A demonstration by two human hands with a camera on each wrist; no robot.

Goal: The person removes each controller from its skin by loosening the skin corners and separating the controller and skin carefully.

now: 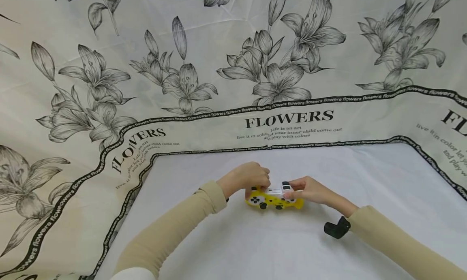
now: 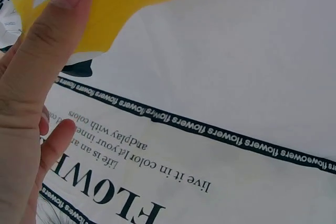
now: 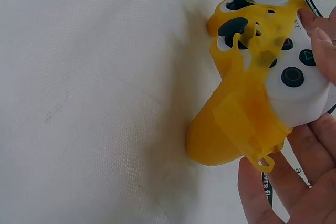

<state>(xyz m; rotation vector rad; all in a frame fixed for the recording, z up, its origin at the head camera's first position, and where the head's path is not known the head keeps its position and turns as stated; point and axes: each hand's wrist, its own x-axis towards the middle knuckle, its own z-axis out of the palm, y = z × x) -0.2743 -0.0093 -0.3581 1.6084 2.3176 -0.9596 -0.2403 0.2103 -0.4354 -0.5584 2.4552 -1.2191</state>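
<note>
A white game controller (image 3: 302, 100) with black buttons and thumbsticks is partly wrapped in a yellow silicone cover (image 3: 215, 140). My left hand (image 1: 251, 176) grips its left end, by the directional pad; in the left wrist view the thumb (image 2: 58, 35) lies along the yellow cover. At the right end, my right hand (image 1: 310, 189) holds the bare white body near the shoulder buttons, thumb over the button face and fingers (image 3: 310, 145) beneath. There the cover is bunched toward the thumbsticks and handle, leaving the white corner exposed. Some fingertips are hidden behind the controller.
A white cloth (image 1: 226, 243) covers the surface under the hands. Behind it rises a curtain (image 1: 204, 85) printed with flowers and lettering. A black wrist-worn device (image 1: 337, 228) sits by the right sleeve cuff.
</note>
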